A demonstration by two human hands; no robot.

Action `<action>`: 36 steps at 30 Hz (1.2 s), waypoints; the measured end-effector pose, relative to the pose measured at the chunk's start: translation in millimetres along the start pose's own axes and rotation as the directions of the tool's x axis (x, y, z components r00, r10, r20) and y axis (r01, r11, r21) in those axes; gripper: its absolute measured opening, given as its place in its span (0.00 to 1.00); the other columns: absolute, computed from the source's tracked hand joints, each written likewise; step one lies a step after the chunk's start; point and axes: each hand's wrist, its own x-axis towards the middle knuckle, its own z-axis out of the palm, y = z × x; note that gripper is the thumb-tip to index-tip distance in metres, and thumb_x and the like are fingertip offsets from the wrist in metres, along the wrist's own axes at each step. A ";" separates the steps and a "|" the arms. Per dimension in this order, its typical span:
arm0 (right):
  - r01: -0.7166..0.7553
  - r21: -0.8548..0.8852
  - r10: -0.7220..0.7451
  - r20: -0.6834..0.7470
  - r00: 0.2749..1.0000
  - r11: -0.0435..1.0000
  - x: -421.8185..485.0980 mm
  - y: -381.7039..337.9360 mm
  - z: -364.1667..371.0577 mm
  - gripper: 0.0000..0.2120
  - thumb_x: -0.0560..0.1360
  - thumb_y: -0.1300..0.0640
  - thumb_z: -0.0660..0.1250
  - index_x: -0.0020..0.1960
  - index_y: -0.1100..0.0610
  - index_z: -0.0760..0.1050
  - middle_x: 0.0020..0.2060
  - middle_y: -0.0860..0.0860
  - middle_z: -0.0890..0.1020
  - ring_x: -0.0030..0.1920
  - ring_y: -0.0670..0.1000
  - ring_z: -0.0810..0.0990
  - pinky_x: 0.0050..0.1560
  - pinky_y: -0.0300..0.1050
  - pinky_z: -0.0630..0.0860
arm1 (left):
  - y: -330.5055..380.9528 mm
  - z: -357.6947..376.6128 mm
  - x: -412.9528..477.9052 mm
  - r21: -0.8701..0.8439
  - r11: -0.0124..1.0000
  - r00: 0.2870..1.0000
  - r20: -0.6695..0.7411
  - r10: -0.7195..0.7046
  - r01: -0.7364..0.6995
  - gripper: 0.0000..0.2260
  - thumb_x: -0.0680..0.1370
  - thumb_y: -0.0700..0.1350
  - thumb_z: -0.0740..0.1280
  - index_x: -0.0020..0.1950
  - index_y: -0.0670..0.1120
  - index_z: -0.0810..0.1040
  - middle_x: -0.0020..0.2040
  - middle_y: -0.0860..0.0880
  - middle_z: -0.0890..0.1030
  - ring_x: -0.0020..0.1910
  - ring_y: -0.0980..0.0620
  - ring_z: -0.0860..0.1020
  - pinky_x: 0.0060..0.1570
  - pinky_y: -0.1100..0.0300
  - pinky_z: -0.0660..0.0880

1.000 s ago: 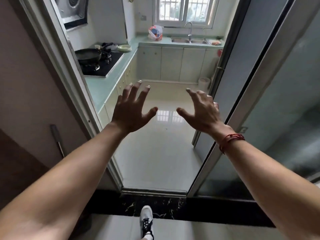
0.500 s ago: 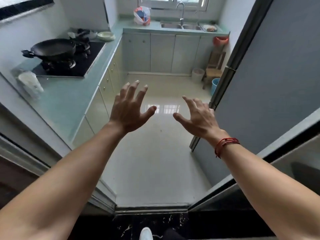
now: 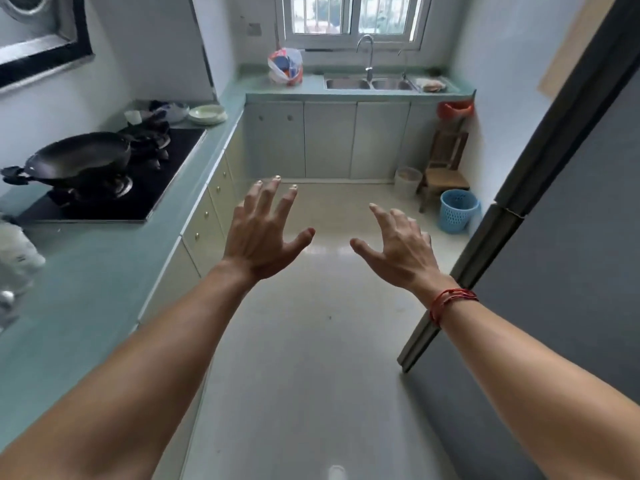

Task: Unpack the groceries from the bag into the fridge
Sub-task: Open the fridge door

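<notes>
Both arms reach forward over the pale kitchen floor (image 3: pixel 311 341), backs of the hands up. The left hand (image 3: pixel 263 237) has its fingers (image 3: pixel 266 199) spread wide and holds nothing; the right hand (image 3: pixel 398 251), with a red string bracelet (image 3: pixel 446 301) at the wrist, also has its fingers splayed and empty. The grocery bag (image 3: pixel 285 66), a thin plastic one with red and blue things showing through it, stands on the far bench (image 3: pixel 311 88) under the window (image 3: pixel 353 19), just left of the double sink (image 3: pixel 369 84) and its tap (image 3: pixel 369 53), well apart from both hands. At the right edge a grey fridge (image 3: pixel 571 254) rises with its doors closed. Along the left bench (image 3: pixel 86 271) sits a black wok (image 3: pixel 79 159) on the gas hob (image 3: pixel 138 188), with stacked pale plates (image 3: pixel 207 114) beyond it. In the far right corner a small wooden chair (image 3: pixel 445 168) stands beside a blue perforated basket (image 3: pixel 457 211) and a white bin (image 3: pixel 408 180).
</notes>
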 end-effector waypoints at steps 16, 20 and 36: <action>-0.055 -0.051 0.054 -0.007 0.999 0.997 267.7 38.3 68.7 0.36 0.74 0.31 0.58 0.78 0.45 0.55 0.74 0.59 0.63 0.73 0.60 0.62 0.67 0.60 0.63 | -87.1 129.1 250.2 -0.011 1.000 1.000 -0.003 0.023 -0.023 0.36 0.74 0.68 0.52 0.76 0.48 0.64 0.77 0.41 0.61 0.74 0.36 0.60 0.65 0.40 0.64; -0.110 -0.068 0.108 -0.035 0.994 0.992 339.5 42.0 86.1 0.37 0.74 0.31 0.58 0.78 0.44 0.54 0.74 0.60 0.63 0.72 0.61 0.63 0.66 0.60 0.64 | -118.0 168.2 323.9 -0.047 0.996 0.997 -0.001 0.082 -0.082 0.36 0.74 0.68 0.53 0.75 0.47 0.65 0.76 0.40 0.62 0.73 0.35 0.61 0.65 0.40 0.65; -0.331 -0.078 0.323 -0.097 0.941 0.941 563.3 141.4 118.8 0.39 0.70 0.29 0.52 0.77 0.45 0.56 0.73 0.58 0.65 0.71 0.60 0.65 0.67 0.59 0.65 | -122.0 311.1 591.7 -0.178 0.954 0.969 0.008 0.246 -0.241 0.34 0.74 0.67 0.55 0.73 0.47 0.68 0.73 0.41 0.66 0.70 0.37 0.65 0.64 0.42 0.67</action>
